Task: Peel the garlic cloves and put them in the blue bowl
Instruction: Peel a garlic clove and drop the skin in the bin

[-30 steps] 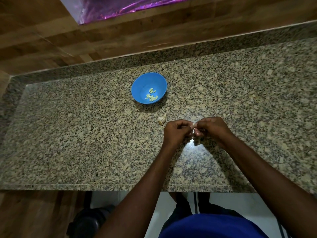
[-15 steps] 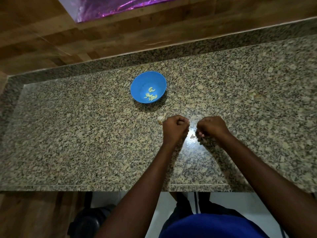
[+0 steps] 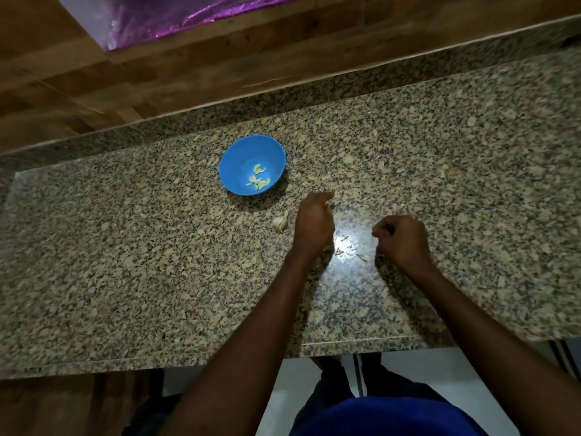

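The blue bowl (image 3: 234,165) stands on the granite counter (image 3: 125,262) and holds several peeled garlic cloves (image 3: 259,181). My left hand (image 3: 314,223) hovers just right of and below the bowl, its fingers curled, with a small pale garlic clove (image 3: 328,203) showing at the fingertips. An unpeeled piece of garlic (image 3: 280,223) lies on the counter, touching the left side of that hand. My right hand (image 3: 401,242) is further right, fingers curled, and I see nothing in it. Garlic skin scraps (image 3: 345,248) lie between the hands.
A wooden wall panel (image 3: 220,64) rises behind the counter's raised granite back edge. A shiny purple sheet (image 3: 176,17) shows at the top. The counter's front edge (image 3: 157,360) runs below my forearms.
My hands have parted. The left one moved up towards the bowl with the clove, and the right one moved right. Skin scraps now lie on the counter between them.
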A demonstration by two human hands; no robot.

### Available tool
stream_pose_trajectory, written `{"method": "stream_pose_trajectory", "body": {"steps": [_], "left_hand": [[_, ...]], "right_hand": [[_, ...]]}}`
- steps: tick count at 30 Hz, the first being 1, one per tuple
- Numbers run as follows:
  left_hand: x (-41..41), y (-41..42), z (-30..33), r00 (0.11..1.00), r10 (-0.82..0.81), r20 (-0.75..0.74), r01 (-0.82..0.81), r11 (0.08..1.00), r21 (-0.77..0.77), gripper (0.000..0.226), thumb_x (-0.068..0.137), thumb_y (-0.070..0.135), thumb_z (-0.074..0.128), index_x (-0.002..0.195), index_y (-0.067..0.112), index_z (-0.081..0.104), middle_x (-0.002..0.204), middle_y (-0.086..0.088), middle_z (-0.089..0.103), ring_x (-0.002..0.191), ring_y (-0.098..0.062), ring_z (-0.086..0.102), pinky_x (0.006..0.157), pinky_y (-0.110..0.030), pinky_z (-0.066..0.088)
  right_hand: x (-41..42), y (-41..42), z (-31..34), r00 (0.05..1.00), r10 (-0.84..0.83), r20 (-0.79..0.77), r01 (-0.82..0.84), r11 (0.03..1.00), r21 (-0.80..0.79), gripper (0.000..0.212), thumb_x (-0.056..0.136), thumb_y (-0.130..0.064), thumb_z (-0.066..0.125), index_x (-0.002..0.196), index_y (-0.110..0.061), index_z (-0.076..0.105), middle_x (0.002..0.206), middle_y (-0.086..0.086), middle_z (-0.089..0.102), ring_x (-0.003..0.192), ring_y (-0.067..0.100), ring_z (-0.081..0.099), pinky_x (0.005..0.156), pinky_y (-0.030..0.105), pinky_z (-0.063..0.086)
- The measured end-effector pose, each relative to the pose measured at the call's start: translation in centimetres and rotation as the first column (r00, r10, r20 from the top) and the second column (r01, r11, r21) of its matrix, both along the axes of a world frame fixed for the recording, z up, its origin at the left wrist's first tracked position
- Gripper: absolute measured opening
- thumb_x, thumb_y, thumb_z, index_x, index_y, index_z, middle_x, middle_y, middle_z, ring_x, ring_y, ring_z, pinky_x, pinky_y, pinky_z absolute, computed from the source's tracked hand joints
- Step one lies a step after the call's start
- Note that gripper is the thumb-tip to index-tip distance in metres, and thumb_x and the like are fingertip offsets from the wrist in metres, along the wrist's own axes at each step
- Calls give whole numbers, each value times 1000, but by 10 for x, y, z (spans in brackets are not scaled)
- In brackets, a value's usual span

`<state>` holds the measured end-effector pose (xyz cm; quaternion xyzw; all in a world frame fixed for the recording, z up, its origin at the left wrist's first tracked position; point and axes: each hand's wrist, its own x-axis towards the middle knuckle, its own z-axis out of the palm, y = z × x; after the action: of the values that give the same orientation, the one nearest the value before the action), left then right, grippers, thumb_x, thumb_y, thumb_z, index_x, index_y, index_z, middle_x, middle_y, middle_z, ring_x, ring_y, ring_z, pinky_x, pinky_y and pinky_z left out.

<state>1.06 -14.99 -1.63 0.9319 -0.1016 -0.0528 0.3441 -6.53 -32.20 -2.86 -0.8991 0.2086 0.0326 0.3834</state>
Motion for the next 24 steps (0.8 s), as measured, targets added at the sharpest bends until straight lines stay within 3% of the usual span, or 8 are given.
{"method": "stream_pose_trajectory", "body": {"steps": [3, 5, 9, 12, 15, 19, 22, 24], "left_hand": [[17, -21, -9, 973, -230, 9, 216, 926, 309, 31, 87, -4, 54, 115, 3, 63, 120, -17, 58, 113, -35, 51, 91, -40, 42], [14, -29, -13, 950, -311, 22, 272, 861, 430, 26, 82, -1, 59, 107, 5, 60, 118, -15, 56, 109, -32, 50, 85, -40, 43], [-24, -36, -24, 890, -453, 57, 382, 807, 451, 50, 66, 3, 69, 115, 4, 58, 119, -15, 54, 106, -32, 50, 82, -39, 43], [-63, -24, -30, 865, -497, 69, 434, 810, 395, 53, 76, 7, 65, 128, 1, 57, 127, -16, 56, 114, -32, 49, 90, -39, 43], [-80, -5, -25, 901, -422, 96, 381, 878, 290, 41, 83, 5, 64, 125, 1, 62, 120, -16, 61, 107, -32, 53, 87, -41, 46], [-88, 11, -15, 997, -45, 68, 29, 973, 229, 35, 96, 6, 54, 131, 3, 59, 123, -14, 57, 111, -31, 50, 91, -43, 47], [-96, 9, -15, 999, 39, 33, -47, 959, 280, 42, 98, 14, 54, 139, 4, 50, 130, -14, 48, 115, -30, 43, 96, -39, 40], [-101, 4, -15, 999, 15, 34, -24, 961, 276, 43, 98, 13, 56, 139, 4, 49, 131, -14, 46, 115, -29, 42, 97, -38, 39]], "right_hand": [[-12, -2, -3, 1000, 19, 11, -18, 993, -118, 12, 84, -4, 64, 84, -5, 75, 83, 16, 72, 78, 32, 68, 68, 30, 45], [-19, -4, -2, 999, 46, 6, -44, 980, -193, 8, 87, -12, 67, 88, -6, 72, 91, 17, 67, 85, 35, 64, 72, 35, 46], [-32, -4, -5, 996, 87, -37, -94, 954, -283, 31, 86, -26, 74, 103, -1, 65, 102, 20, 58, 100, 38, 55, 78, 39, 41], [-43, 6, -7, 992, 110, -66, -123, 960, -250, 46, 83, -32, 79, 111, -2, 59, 109, 17, 52, 106, 35, 48, 76, 36, 35], [-46, 20, -10, 984, 179, -2, -176, 962, -209, 36, 90, -29, 73, 108, 0, 60, 106, 18, 53, 98, 33, 52, 69, 35, 32], [-38, 32, -7, 978, 204, 41, -194, 963, -185, 10, 87, 2, 68, 91, -2, 60, 93, 13, 54, 84, 32, 55, 63, 36, 36], [-37, 34, -6, 973, 224, 53, -213, 963, -165, 10, 87, 3, 65, 84, -4, 58, 88, 11, 52, 78, 30, 54, 63, 38, 42], [-39, 33, -8, 973, 218, 73, -205, 966, -157, 22, 88, -1, 67, 76, -10, 51, 83, 7, 48, 73, 26, 51, 60, 35, 36]]}}
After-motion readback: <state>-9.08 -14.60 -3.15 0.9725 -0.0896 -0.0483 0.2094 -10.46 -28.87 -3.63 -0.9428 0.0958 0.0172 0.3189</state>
